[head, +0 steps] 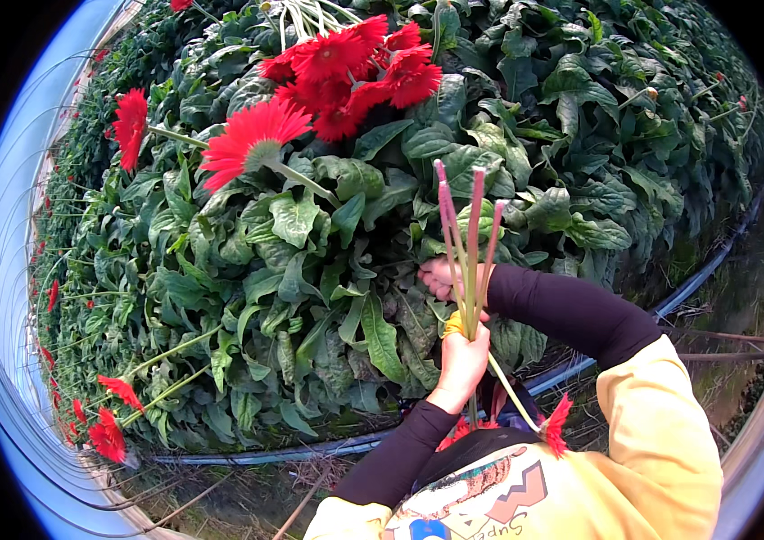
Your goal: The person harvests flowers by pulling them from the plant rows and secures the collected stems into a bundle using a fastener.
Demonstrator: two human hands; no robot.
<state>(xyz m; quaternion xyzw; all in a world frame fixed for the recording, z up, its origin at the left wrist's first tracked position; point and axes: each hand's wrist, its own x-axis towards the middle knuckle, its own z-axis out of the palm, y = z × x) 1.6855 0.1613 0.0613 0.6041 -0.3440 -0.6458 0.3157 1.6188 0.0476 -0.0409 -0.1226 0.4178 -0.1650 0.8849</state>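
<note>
My left hand (464,354) is wrapped around several cut gerbera stems (473,250), their pinkish ends pointing up. The red flower heads hang down against my body; one gerbera head (555,426) shows at the right, others partly behind my dark collar. A small yellow item (453,325) sits at my left fingers; its kind is unclear. Behind the stems, my right hand (441,278) reaches low into the gerbera leaves (382,331), fingers curled. Whether it grips anything is hidden.
A bunch of red gerberas (348,74) lies on the foliage ahead. Single gerberas stand at left, among them a large bloom (257,145). A pale blue pipe (274,451) runs along the bed's near edge. Thin rods (733,354) cross the ground at right.
</note>
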